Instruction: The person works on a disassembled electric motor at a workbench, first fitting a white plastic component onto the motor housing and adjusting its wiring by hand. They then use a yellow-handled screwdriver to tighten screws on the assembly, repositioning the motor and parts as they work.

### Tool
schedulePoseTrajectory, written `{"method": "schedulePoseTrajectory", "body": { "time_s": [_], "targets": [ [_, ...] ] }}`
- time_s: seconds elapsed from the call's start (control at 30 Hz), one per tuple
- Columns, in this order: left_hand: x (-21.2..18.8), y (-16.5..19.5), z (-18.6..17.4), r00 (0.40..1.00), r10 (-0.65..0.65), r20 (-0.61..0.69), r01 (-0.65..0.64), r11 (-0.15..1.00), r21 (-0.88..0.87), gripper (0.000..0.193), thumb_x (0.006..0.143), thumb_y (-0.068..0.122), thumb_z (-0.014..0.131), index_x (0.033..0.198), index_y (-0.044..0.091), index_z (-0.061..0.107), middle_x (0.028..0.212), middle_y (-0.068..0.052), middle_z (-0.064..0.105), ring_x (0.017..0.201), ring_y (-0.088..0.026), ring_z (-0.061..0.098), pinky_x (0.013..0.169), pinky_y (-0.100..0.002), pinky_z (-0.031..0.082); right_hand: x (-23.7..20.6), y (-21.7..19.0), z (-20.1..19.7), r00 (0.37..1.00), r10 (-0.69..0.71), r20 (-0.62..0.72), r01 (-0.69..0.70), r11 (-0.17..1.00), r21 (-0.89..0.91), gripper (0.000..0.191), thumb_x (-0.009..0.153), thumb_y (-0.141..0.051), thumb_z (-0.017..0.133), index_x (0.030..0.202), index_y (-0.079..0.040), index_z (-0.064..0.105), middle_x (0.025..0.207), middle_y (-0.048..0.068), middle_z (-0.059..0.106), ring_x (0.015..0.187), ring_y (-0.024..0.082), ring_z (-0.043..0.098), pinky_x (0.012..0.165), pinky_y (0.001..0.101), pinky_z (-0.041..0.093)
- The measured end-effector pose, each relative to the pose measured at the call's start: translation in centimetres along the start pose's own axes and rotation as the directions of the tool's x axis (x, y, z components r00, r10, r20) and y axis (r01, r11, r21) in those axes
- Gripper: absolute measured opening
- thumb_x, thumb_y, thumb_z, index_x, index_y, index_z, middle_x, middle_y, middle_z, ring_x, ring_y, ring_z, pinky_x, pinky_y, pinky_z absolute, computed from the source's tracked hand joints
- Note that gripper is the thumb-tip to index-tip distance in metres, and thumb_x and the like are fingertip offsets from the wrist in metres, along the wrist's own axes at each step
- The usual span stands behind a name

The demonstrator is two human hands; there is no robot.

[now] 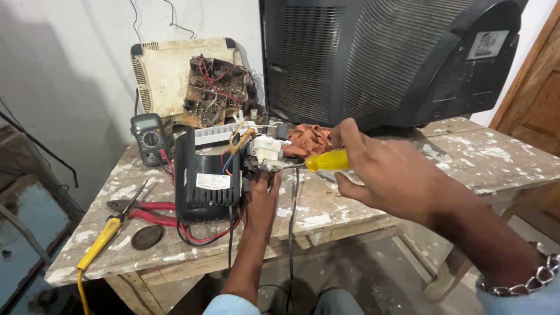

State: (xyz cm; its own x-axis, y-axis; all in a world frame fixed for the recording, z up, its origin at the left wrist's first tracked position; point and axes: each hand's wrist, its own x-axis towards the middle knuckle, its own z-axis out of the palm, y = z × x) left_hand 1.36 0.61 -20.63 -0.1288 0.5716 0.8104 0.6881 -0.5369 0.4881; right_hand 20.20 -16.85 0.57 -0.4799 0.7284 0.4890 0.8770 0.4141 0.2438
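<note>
A black electric motor (201, 175) with a pale label lies on the paint-spattered wooden table (478, 151). Coloured wires lead from it to a white plastic part (266, 150) at its right end. My left hand (262, 195) rests against the motor's right side, just below that white part. My right hand (385, 169) grips a yellow-handled screwdriver (328, 160). Its metal tip points left and meets the white part.
A multimeter (149, 136), red-handled pliers (146, 210) and a yellow-handled tool (102, 239) lie left of the motor. Behind stand an old cream casing (166, 70) with an exposed circuit board (213, 90), an orange rag (308, 140) and a big black television (379, 58).
</note>
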Motion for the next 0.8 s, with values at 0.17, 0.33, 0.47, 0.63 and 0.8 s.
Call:
{"method": "schedulePoseTrajectory", "body": {
  "time_s": [0.17, 0.33, 0.47, 0.63, 0.8],
  "targets": [
    [0.2, -0.1, 0.2, 0.999, 0.028, -0.019, -0.029, 0.997, -0.065, 0.027, 0.094, 0.024, 0.072, 0.112, 0.004, 0.075, 0.103, -0.023, 0.073, 0.092, -0.041, 0.069, 0.079, -0.048, 0.055, 0.3, -0.6, -0.3, 0.973, 0.11, 0.204, -0.102, 0.993, -0.051, 0.048, 0.099, -0.049, 0.054, 0.115, -0.006, 0.04, 0.066, 0.015, 0.069, 0.055, 0.035, 0.068, 0.05, 0.0443, 0.053],
    [0.1, 0.3, -0.1, 0.997, -0.058, 0.05, 0.061, 0.997, -0.055, 0.028, 0.094, 0.028, 0.071, 0.112, 0.006, 0.075, 0.1, -0.022, 0.073, 0.089, -0.039, 0.07, 0.077, -0.048, 0.055, 1.2, -2.0, -0.3, 0.91, 0.304, 0.281, -0.226, 0.933, -0.28, 0.048, 0.103, -0.058, 0.044, 0.111, -0.011, 0.041, 0.066, 0.011, 0.07, 0.061, 0.03, 0.071, 0.059, 0.0401, 0.053],
    [0.2, 0.4, -0.3, 0.999, -0.022, 0.025, 0.023, 1.0, -0.014, 0.029, 0.093, 0.028, 0.071, 0.112, 0.006, 0.075, 0.101, -0.023, 0.072, 0.09, -0.04, 0.069, 0.077, -0.049, 0.055, 1.1, -1.5, -0.5, 0.999, 0.016, -0.034, -0.015, 0.999, 0.03, 0.051, 0.094, -0.045, 0.058, 0.117, -0.004, 0.04, 0.074, 0.019, 0.07, 0.062, 0.039, 0.069, 0.051, 0.0456, 0.053],
    [0.1, 0.4, -0.2, 0.997, -0.047, 0.056, 0.049, 0.998, -0.03, 0.029, 0.096, 0.029, 0.069, 0.114, 0.007, 0.074, 0.102, -0.023, 0.072, 0.09, -0.04, 0.069, 0.076, -0.049, 0.055, 1.1, -0.4, -1.1, 0.993, -0.04, 0.11, 0.025, 0.991, 0.133, 0.045, 0.098, -0.039, 0.055, 0.114, -0.001, 0.039, 0.1, 0.022, 0.069, 0.075, 0.038, 0.07, 0.056, 0.0441, 0.057],
    [0.1, 0.4, -0.2, 0.999, -0.02, 0.037, 0.02, 1.0, -0.015, 0.029, 0.096, 0.029, 0.069, 0.114, 0.007, 0.074, 0.101, -0.022, 0.073, 0.089, -0.039, 0.07, 0.077, -0.049, 0.055, 1.0, -0.9, -1.0, 0.998, -0.028, 0.061, 0.029, 0.999, -0.022, 0.046, 0.093, -0.045, 0.057, 0.115, -0.005, 0.049, 0.097, 0.014, 0.063, 0.08, 0.036, 0.067, 0.071, 0.0471, 0.053]
  ]
}}
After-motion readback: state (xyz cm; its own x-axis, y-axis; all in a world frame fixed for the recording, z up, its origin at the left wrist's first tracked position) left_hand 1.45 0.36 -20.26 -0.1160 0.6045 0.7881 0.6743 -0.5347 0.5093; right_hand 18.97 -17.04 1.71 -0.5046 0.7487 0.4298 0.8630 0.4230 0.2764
